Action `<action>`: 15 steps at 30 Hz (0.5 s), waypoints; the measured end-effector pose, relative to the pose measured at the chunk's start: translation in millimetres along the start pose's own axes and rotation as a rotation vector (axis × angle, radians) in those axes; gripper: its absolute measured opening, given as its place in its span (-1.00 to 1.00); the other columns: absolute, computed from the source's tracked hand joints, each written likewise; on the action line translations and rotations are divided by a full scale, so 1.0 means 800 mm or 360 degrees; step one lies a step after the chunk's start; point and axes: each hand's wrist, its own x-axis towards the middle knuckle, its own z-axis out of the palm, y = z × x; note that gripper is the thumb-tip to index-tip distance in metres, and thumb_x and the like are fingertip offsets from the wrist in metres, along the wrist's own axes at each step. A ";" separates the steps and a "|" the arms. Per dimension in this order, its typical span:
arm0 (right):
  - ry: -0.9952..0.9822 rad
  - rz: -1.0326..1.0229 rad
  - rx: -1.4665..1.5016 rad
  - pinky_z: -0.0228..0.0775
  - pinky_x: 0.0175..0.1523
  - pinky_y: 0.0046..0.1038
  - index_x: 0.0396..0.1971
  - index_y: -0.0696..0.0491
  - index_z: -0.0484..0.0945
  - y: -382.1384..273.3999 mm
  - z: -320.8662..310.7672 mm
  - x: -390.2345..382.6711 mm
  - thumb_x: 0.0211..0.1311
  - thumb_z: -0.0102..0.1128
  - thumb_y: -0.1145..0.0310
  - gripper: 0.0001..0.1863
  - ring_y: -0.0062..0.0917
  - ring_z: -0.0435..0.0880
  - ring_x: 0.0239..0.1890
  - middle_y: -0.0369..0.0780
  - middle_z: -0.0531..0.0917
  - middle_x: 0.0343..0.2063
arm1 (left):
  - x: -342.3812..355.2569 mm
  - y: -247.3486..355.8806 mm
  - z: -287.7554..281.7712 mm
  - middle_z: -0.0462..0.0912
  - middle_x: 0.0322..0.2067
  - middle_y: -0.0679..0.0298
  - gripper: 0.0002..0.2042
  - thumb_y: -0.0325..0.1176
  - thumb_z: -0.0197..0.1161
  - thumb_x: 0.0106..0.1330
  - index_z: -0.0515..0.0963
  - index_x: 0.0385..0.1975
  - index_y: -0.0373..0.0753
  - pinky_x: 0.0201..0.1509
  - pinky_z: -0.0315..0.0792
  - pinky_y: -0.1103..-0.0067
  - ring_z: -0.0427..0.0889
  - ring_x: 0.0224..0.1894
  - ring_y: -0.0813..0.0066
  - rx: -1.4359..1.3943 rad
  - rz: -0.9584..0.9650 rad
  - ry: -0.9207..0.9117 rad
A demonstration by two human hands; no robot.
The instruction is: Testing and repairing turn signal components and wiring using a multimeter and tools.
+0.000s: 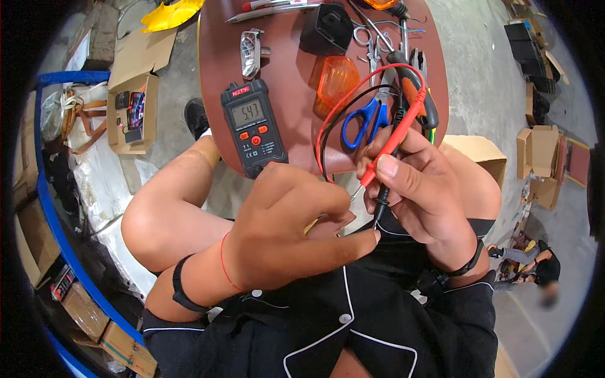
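the right hand [419, 186] is closed in a pinch, thumb over fingers, and has hold of both the red probe [398, 135] and the black probe [382, 201], side by side; that grip likely lets one hand steer two tips and leaves the other free. the left hand [283, 223] is half curled, its index finger reaching right to the black probe's tip; a yellow sliver [311, 225] shows under the bent fingers, but i cannot tell what it is or how firmly it is held. the red probe's long axis slants from far right to near left, its metal tip pointing at the left hand's fingers; the black one runs more nearly straight toward the wearer. a red cable [403, 65] arches beyond them. the multimeter [255, 129] lies face up at the left near edge of the brown seat [296, 69], its long axis running roughly far to near, presumably so the lit screen stays readable. farther right sit blue-handled scissors [374, 108] and an orange lens [339, 80].
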 end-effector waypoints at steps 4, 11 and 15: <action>-0.0016 -0.0005 -0.0009 0.38 -0.16 -0.53 -0.14 0.13 0.49 0.003 -0.001 0.001 0.26 0.24 0.39 -0.77 -0.59 0.56 -0.23 -0.23 0.62 -0.26 | -0.001 0.003 0.010 0.40 -0.42 0.56 -0.59 -0.45 0.47 -0.28 0.69 -0.40 0.28 -0.33 0.23 0.55 0.36 -0.36 0.50 0.0089 0.0057 0.0095; 0.0028 0.0042 0.0029 0.41 -0.17 -0.54 -0.12 0.13 0.47 0.003 -0.003 -0.003 0.22 0.27 0.40 -0.73 -0.59 0.59 -0.24 -0.21 0.63 -0.27 | 0.002 0.002 0.002 0.44 -0.36 0.57 -0.62 -0.44 0.40 -0.22 0.70 -0.34 0.20 -0.27 0.23 0.59 0.35 -0.32 0.50 0.0109 0.0001 -0.0020; 0.0051 0.0006 -0.0016 0.44 -0.18 -0.55 -0.13 0.14 0.46 0.005 -0.002 -0.004 0.23 0.26 0.39 -0.73 -0.57 0.60 -0.25 -0.20 0.62 -0.28 | -0.002 -0.001 0.007 0.45 -0.36 0.55 -0.62 -0.43 0.37 -0.17 0.67 -0.27 0.14 -0.26 0.23 0.59 0.34 -0.35 0.48 -0.0011 0.0012 0.0028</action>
